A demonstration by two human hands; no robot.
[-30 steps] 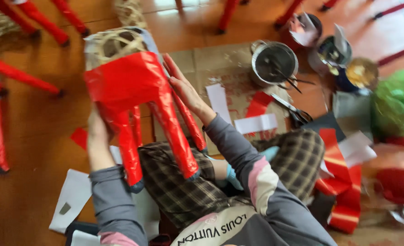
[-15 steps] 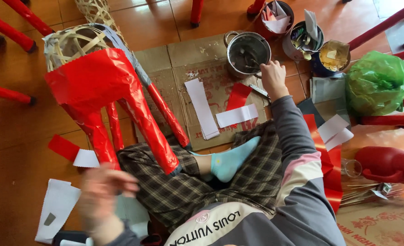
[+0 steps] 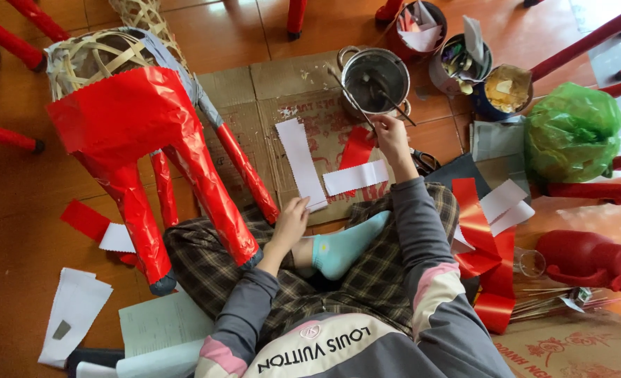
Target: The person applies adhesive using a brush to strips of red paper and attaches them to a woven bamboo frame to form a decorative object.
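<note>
sitting on the floor [image 3: 16, 231] with legs crossed, the person works over a flat sheet of cardboard [image 3: 254, 105] that lies on it. the right hand [image 3: 392, 136] is near the far edge of the cardboard, just beside a metal pot [image 3: 375, 80]. its fingers are pinched together on a thin stick [image 3: 349, 98] that slants up past the pot's rim. the stick looks light and stiff, so a pinch near its low end seems enough.

the left hand [image 3: 291, 225] rests at the near edge of the cardboard. its fingers lie a little apart, and the tips touch the near end of a long white paper strip [image 3: 302, 162]. the strip looks thin, soft and very light. i think it would bend or tear if pulled hard, so it is best pressed flat or lifted by one end.

i count two white strips on the cardboard: the long one and a shorter one [image 3: 356, 177] lying across near it. one red paper piece [image 3: 357, 148] lies between them, partly under the short one.

a big woven bamboo frame [image 3: 125, 133] half covered in red paper leans on the person's left knee, at the left edge of the cardboard. it shows four red legs. it looks light but easy to dent.

past the pot stand three more tubs [image 3: 464, 59]. one green bag [image 3: 569, 133] sits to the right.
</note>
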